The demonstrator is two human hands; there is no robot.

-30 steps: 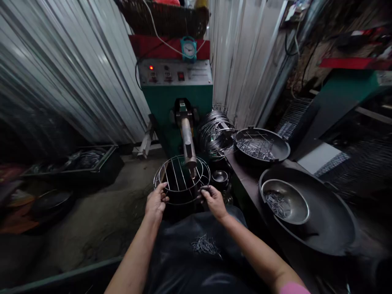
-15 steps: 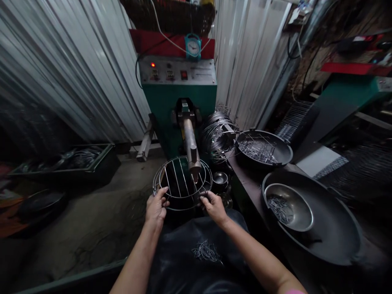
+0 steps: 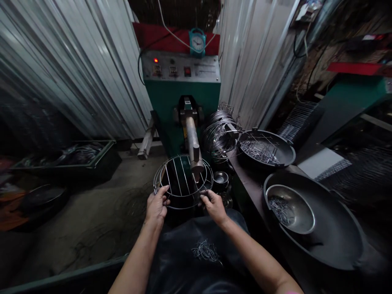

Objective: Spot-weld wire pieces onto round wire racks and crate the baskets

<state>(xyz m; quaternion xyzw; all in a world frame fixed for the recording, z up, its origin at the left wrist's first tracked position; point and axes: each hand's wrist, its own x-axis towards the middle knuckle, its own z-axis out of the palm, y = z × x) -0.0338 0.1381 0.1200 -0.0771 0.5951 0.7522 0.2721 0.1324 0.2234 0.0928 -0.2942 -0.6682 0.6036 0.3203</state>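
Left hand [image 3: 157,204] and right hand [image 3: 213,206] pinch a round silver wire rack [image 3: 180,196], likely aligning it under the grey metal cylinder [image 3: 192,139]. Next needs steadiness.

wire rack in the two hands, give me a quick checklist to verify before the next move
1. Left hand gripping the wire rack: ok, at its near left edge.
2. Right hand gripping it: ok, at the near right; whether it also pinches a loose wire, cannot tell.
3. Metal rod tip touching the rack: cannot tell.
4. Machine's indicator light lit: ok, glowing red.
5. Wire pieces at hand: ok, piled on the lap.
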